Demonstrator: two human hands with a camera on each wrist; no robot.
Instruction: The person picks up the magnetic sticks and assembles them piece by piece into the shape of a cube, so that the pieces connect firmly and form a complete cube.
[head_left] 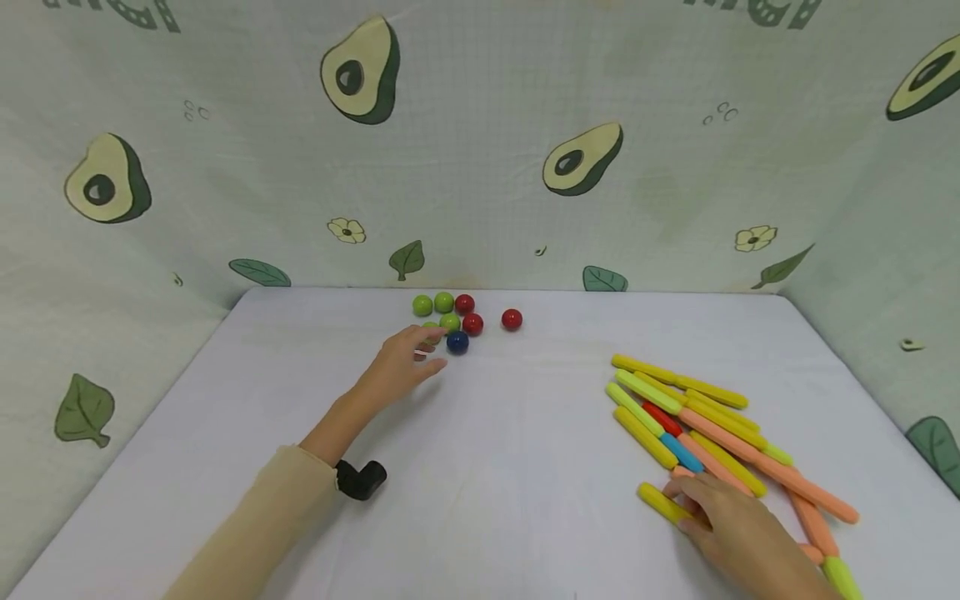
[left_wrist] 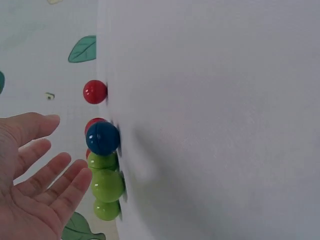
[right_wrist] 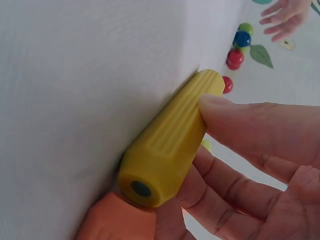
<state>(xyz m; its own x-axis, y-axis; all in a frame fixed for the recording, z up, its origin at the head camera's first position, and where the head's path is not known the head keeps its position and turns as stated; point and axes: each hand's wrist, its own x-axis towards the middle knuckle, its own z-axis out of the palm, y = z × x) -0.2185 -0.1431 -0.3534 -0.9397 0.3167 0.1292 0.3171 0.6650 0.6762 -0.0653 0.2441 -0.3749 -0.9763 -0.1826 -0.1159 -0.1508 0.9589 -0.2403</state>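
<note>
My left hand [head_left: 401,362] reaches over the table to a cluster of small glossy balls, its fingers loosely spread and holding nothing. Closest to its fingertips are a dark blue ball [head_left: 457,342] and a green ball [left_wrist: 107,185]. More green balls and red balls [head_left: 472,324] lie just behind, with one red ball [head_left: 512,318] apart on the right. At the front right, my right hand [head_left: 738,529] pinches a short yellow ridged stick [right_wrist: 172,137] between thumb and fingers. The stick lies low over the table, its near end by an orange stick [right_wrist: 117,220].
A loose pile of yellow, orange, lime, red and blue sticks [head_left: 712,425] covers the table's right side. Behind the white table [head_left: 487,467] hangs a cloth with avocado prints [head_left: 480,167]. A black device [head_left: 362,480] is on the left wrist.
</note>
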